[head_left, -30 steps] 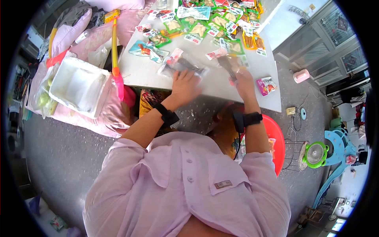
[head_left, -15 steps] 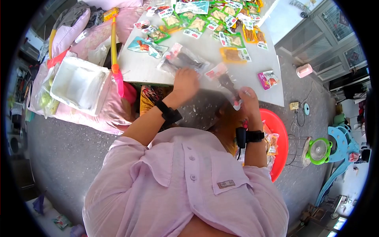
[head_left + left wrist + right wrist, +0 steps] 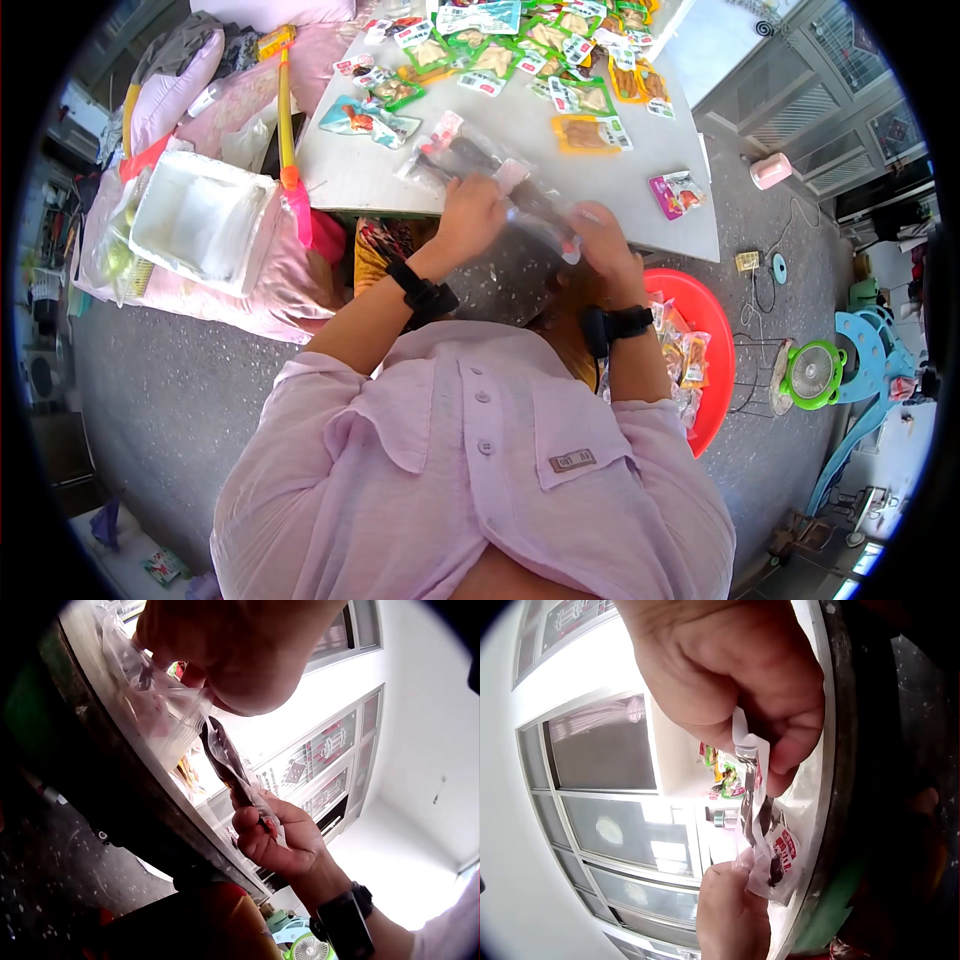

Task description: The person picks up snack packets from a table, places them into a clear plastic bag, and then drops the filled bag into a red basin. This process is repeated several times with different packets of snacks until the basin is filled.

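Note:
At the table's front edge, my right hand (image 3: 608, 245) pinches the near end of a clear vacuum packet (image 3: 540, 208) with a dark, long piece of food inside. The packet slants up toward my left hand (image 3: 470, 215), whose bent fingers and thumb hold its far end. In the right wrist view the packet (image 3: 756, 814) stretches between both hands, and a white label with red print (image 3: 784, 847) shows near the left thumb. Another clear packet with dark food (image 3: 440, 145) lies on the table just beyond the left hand, partly hidden by it.
Several green and orange snack packets (image 3: 545, 40) crowd the table's far side. A yellow packet (image 3: 590, 133) and a purple one (image 3: 677, 194) lie to the right. A red basin (image 3: 715, 340) of packets stands below right; a white foam box (image 3: 205, 222) is at left.
The packet in my right hand has come off the tabletop toward the edge, and its far end has swung left to my left hand. The yellow packet beneath it is now uncovered.

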A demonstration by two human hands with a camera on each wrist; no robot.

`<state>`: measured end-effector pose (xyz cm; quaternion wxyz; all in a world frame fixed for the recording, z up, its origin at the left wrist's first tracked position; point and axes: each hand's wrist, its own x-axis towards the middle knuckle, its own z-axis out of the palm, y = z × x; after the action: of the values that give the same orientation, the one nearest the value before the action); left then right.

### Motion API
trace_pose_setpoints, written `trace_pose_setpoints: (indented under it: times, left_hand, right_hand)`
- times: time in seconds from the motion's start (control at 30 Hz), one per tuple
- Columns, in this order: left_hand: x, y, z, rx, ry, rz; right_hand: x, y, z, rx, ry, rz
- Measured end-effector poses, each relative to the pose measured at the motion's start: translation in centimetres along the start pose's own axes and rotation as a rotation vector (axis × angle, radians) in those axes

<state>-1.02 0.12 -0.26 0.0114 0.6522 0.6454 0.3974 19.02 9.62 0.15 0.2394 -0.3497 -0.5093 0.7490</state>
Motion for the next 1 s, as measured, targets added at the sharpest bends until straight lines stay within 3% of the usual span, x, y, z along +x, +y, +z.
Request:
trace_pose_setpoints:
  times: [0.13, 0.23, 0.3, 0.4, 0.47, 0.53, 0.6, 0.7, 0.9, 1.0]
  left_hand:
    - [-0.5, 0.3, 0.1, 0.105, 0.059, 0.068]
    - [-0.6, 0.2, -0.1, 0.079, -0.032, 0.185]
    - [-0.4, 1.6, -0.4, 0.093, -0.090, 0.136]
    - [-0.6, 2.0, -0.4, 0.090, -0.077, 0.114]
    - [-0.7, 1.7, -0.5, 0.078, -0.055, 0.119]
    - [-0.6, 1.3, -0.6, 0.060, -0.046, 0.123]
    - [-0.7, 1.1, -0.3, 0.048, -0.026, 0.139]
    - [-0.7, 1.4, 0.0, 0.023, -0.029, 0.144]
    - [-0.1, 1.6, 0.6, -0.032, -0.039, 0.191]
    - [0.1, 2.2, 0.0, 0.007, -0.123, 0.136]
  right_hand:
    - [2.1, 1.4, 1.2, 0.061, 0.012, -0.043]
    - [3.0, 1.5, 3.9, 0.034, 0.074, -0.120]
    - [3.7, 1.2, 5.1, -0.116, 0.089, -0.153]
    - [3.9, 0.2, 6.4, -0.017, 0.009, -0.157]
    - [4.8, 1.3, 5.0, -0.409, -0.120, -0.382]
    - [4.8, 1.9, 4.0, -0.485, -0.117, -0.287]
    - [0.3, -1.4, 5.6, -0.236, 0.045, 0.119]
    - [0.6, -0.8, 5.0, -0.212, 0.042, 0.079]
    - [3.4, 0.3, 6.1, -0.223, 0.178, -0.220]
    - [4.0, 0.8, 7.6, -0.466, 0.319, -0.346]
